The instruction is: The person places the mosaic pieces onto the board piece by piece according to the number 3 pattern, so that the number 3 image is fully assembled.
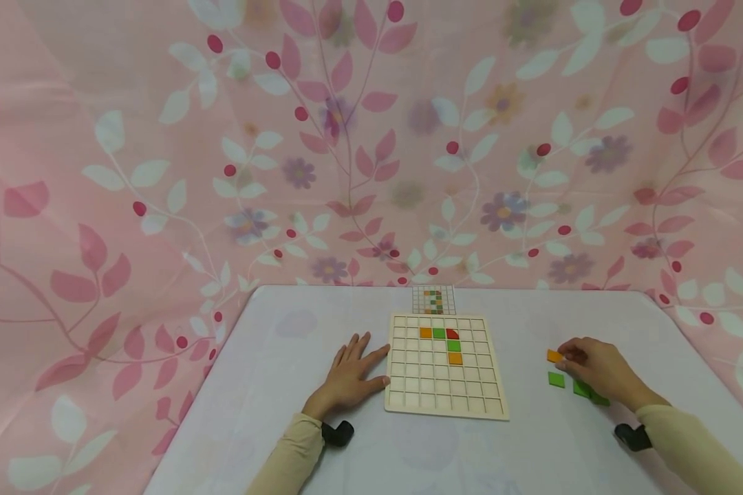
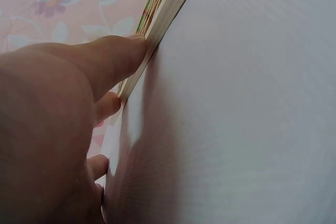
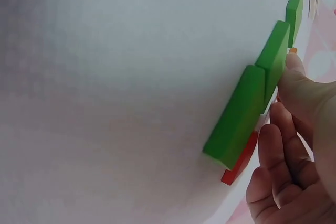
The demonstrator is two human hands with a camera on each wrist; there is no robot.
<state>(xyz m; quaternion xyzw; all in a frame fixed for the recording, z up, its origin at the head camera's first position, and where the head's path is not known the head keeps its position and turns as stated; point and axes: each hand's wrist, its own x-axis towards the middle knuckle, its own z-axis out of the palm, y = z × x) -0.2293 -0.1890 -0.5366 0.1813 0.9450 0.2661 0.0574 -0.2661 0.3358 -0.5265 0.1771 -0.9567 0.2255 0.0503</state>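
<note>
My left hand (image 1: pixel 349 375) lies with spread fingers at the left side of a wooden grid board (image 1: pixel 411 401). Its thumb and a fingertip touch the board's edge, also seen in the left wrist view. On the grid sit an orange tile (image 1: pixel 425 333), a green tile (image 1: pixel 439 333) and a red tile (image 1: pixel 452 334) in a row, with a green tile (image 1: pixel 454 346) and an orange tile (image 1: pixel 455 358) below the row's right end. At the right, my right hand (image 1: pixel 603 371) pinches a loose orange tile (image 1: pixel 554 356), partly hidden by its fingers.
Several green tiles (image 3: pixel 239 116) lie under and beside the right hand, with a red tile (image 3: pixel 242 160) behind one in the right wrist view. A small printed pattern card (image 1: pixel 417 302) lies behind the board. The white table (image 1: pixel 223 385) meets a pink floral cloth (image 1: pixel 371 172).
</note>
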